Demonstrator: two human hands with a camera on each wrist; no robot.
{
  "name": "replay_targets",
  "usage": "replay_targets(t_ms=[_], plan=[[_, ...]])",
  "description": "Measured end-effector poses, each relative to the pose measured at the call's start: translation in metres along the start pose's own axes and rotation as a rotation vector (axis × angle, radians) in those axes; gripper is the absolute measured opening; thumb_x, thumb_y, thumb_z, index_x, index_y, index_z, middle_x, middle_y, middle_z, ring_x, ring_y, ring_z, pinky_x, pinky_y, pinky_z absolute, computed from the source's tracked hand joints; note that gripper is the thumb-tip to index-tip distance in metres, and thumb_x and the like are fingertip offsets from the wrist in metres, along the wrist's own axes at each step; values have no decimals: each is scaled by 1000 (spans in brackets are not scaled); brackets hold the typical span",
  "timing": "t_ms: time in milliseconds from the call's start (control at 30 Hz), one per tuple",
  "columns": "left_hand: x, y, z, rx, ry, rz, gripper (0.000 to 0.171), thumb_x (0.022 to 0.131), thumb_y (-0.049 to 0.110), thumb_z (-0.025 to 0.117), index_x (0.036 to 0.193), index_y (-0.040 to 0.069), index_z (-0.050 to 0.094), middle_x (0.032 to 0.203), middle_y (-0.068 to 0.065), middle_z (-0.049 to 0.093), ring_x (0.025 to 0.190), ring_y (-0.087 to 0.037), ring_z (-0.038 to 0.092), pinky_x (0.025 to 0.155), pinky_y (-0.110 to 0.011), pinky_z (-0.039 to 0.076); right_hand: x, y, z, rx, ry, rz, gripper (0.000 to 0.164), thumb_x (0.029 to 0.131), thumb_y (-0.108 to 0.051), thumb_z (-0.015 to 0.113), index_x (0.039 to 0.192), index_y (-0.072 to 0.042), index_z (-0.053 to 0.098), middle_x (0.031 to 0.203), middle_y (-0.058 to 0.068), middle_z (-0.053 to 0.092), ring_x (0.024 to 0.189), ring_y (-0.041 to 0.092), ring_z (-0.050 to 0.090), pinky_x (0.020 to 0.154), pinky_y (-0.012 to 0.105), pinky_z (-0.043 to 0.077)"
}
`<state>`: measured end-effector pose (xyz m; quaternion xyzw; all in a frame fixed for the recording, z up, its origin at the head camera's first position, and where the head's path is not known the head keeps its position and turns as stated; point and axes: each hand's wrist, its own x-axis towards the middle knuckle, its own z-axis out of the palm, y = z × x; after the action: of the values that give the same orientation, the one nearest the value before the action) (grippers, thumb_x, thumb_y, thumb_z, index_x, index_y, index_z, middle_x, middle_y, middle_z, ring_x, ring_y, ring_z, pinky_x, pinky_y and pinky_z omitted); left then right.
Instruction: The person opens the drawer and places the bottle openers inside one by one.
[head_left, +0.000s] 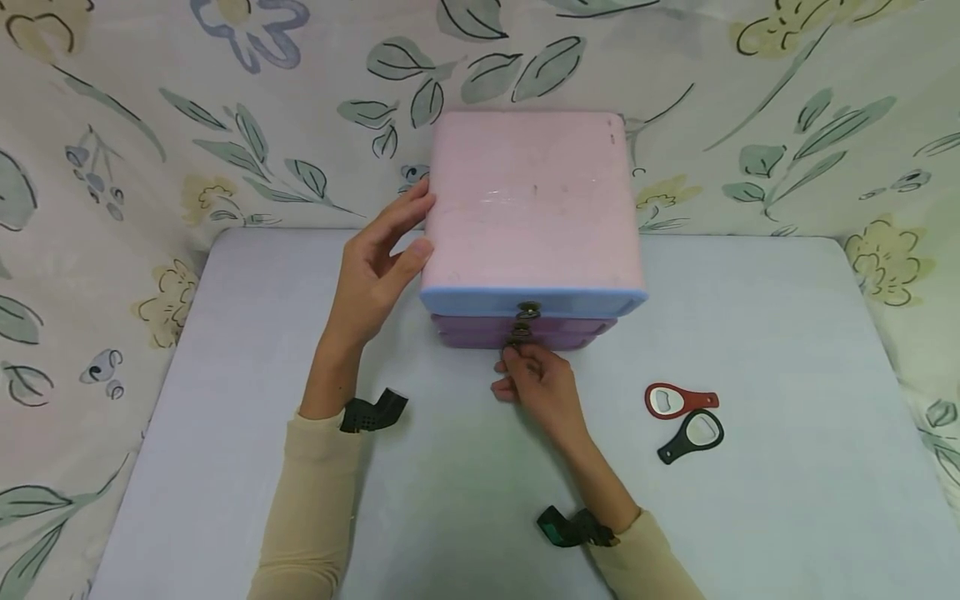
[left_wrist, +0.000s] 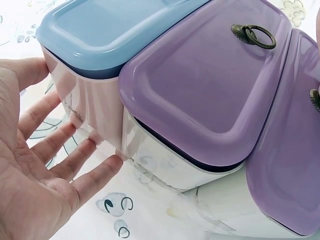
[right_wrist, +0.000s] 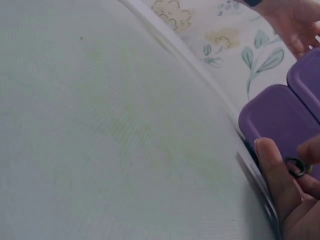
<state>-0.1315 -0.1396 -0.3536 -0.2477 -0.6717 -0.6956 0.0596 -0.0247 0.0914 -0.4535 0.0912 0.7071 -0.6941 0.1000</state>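
Observation:
A small drawer cabinet (head_left: 536, 200) with a pink top stands at the back of the table. Its front has a blue drawer (left_wrist: 125, 27) at the top and two purple drawers below, each with a brass ring pull. My left hand (head_left: 372, 271) touches the cabinet's left side with spread fingers, palm off it in the left wrist view. Down at the lowest purple drawer (right_wrist: 277, 117), my right hand (head_left: 546, 390) pinches the ring pull (right_wrist: 296, 167) between thumb and fingers. All the drawers look closed.
To the right on the white table (head_left: 780, 350) lie a red bottle opener (head_left: 697, 401) and a black bottle opener (head_left: 678, 447), close together. Behind the table hangs a floral cloth (head_left: 697, 108). Dark straps with camera mounts circle both wrists.

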Motion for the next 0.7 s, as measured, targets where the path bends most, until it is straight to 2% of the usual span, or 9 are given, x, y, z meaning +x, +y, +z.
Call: replay_targets(t_ms=[167,300,700], plan=[[0,0,0,4,4,-6,48,100,7,64,147,-3,58,166,-6,49,151,-27,50,111,-28,55,4,3,1,-6,47,-43,28,108,-16,60,115,8,73,101,28,79,70,13,79,70,34,67],[0,-1,0,-6,8,-11,48,100,5,63,147,-3,58,166,-7,49,151,-27,50,111,-28,56,3,4,1,-16,72,-45,26,107,-12,60,117,8,75,100,28,80,69,12,79,68,32,67],[0,-1,1,-37,10,-16,49,100,8,64,147,-5,58,166,-9,49,151,-27,50,109,-26,56,-3,3,-1,-67,61,-37,24,106,-10,62,109,7,78,94,25,81,70,16,80,67,33,67]])
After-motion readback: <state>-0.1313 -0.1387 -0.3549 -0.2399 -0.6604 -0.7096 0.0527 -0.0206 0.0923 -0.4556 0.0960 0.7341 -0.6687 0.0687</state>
